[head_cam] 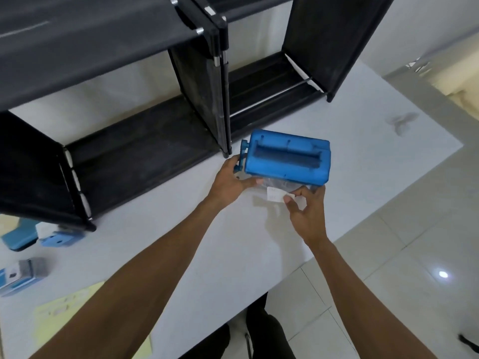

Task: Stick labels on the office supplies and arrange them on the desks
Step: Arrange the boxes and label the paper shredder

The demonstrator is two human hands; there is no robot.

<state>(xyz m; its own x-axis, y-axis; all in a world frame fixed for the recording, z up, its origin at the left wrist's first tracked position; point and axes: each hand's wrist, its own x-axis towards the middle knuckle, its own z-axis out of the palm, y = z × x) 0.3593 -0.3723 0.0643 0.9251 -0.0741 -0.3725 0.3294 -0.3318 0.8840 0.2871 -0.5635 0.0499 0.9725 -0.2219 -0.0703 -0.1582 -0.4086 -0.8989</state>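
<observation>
Near left: a pale yellow label sheet lies flat on the white, matte tabletop. Beyond it are small blue and grey office supplies, too blurred to name.

Far left to centre: a black shelf unit with fabric panels on thin metal tubes stands on the tabletop.

Centre: the left hand takes hold of the left end of the hand-crank paper shredder, its grip closed there beside the crank, with the thumb along the clear bin. The shredder stands just in front of the shelf unit's middle post. It has a blue, round-cornered moulded plastic lid with a long feed slot, set over a transparent bin.

Right of centre: the right hand pinches the right edge of a small white label between thumb and fingertips. The label's left part lies against the bin's near wall.

Handling, as judged: the shredder is probably light, rigid and hollow. Its smooth bin wall looks slippery, so it is best steadied at the lid's ends, not by the crank. The thin label creases easily and should be smoothed down from one edge.
</observation>
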